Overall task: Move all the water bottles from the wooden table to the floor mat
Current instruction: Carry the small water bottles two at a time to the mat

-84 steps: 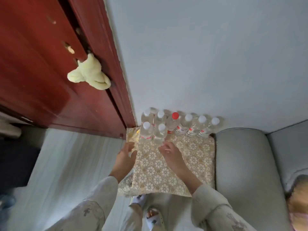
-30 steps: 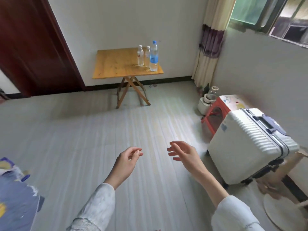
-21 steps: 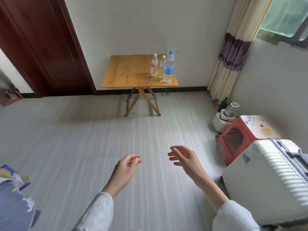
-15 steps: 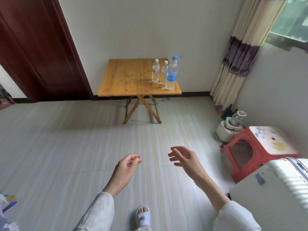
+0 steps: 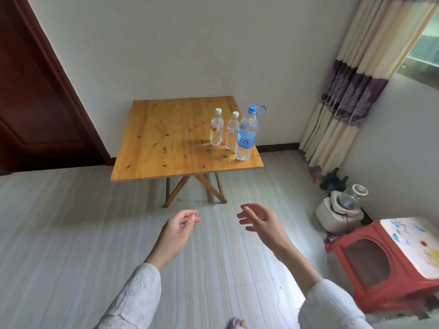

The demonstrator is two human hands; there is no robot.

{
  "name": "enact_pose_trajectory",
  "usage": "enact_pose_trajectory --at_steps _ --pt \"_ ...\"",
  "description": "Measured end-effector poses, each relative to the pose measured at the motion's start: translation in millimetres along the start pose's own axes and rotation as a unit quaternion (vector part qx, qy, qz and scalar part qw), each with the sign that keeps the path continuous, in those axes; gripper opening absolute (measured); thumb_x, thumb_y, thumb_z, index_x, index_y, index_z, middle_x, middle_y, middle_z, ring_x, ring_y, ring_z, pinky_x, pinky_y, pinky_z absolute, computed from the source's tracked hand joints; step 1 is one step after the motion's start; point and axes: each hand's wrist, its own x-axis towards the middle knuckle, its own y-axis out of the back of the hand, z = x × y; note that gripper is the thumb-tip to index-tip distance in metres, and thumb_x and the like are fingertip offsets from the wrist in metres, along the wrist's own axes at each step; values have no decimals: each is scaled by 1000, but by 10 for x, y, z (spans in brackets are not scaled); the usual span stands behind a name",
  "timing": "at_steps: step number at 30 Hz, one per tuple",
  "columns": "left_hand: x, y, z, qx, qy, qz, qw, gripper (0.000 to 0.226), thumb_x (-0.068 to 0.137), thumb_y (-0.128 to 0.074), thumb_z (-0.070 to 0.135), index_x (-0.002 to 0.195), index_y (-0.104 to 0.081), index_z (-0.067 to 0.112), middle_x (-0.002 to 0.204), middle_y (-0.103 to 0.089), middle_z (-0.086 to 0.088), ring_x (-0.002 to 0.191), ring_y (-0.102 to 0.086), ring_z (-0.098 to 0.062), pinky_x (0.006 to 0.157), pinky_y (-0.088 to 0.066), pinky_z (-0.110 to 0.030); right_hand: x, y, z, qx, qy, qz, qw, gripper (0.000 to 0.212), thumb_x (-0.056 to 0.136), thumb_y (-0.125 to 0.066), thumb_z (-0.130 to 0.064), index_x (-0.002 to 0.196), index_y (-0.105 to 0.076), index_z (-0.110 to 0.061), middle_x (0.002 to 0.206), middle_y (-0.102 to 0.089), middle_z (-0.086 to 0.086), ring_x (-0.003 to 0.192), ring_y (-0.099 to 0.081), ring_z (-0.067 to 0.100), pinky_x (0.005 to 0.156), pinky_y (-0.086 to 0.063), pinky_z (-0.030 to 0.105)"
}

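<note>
Neither grip holds anything: the left hand (image 5: pixel 179 227) hangs with fingers loosely curled, thumb near the fingertips, and the right hand (image 5: pixel 257 219) is spread and relaxed, both out over the floor and well short of the wooden worktop (image 5: pixel 166 138).

Three bottles stand upright on the right part of that worktop, close together near its front right corner. The large bottle (image 5: pixel 245 135), with blue cap, blue label and a carry loop at the neck, stands nearest the edge. It looks full, so it is probably the heaviest; a full wrap round the body at or below the label seems safest, or the loop. Beside it stands the near small bottle (image 5: pixel 232 131), and just left of that the far small bottle (image 5: pixel 216 128), both white-capped with red-marked labels. These should be light, thin-walled and smooth; mid-body holds, one per hand, would likely do. The floor mat is out of view.
</note>
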Motion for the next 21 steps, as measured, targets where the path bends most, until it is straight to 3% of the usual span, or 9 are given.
enact_pose_trajectory --at_steps 8,13,16,21 --pt "1662 -12 99 -6 27 25 999 16 94 -42 23 99 -56 29 98 -65 10 98 -58 -1 87 -45 -26 1852 139 -174 -22 18 -9 1000 16 91 -49 -22 99 -60 -14 89 -68 4 82 -65 14 79 -53 36" --pt "2679 -22 338 0 37 22 999 17 94 -42 22 103 -56 25 100 -64 8 101 -58 -8 92 -45 -30 2959 249 -386 -94 47 17 994 27 90 -52 -22 110 -59 -7 107 -67 9 102 -61 19 89 -49 33" --pt "3208 -16 432 0 34 24 999 16 94 -43 20 103 -55 25 101 -64 6 103 -58 -10 94 -44 -31 3557 283 -519 -142 60 36 987 29 90 -52 -23 115 -56 -7 112 -65 10 105 -59 19 84 -44 25" --pt "3994 -35 435 -2 37 16 999 16 93 -45 22 106 -54 25 109 -62 3 104 -55 -9 83 -41 -16 4347 223 -605 -202 47 49 977 41 91 -50 -21 129 -42 -8 125 -53 15 110 -55 25 86 -44 28"
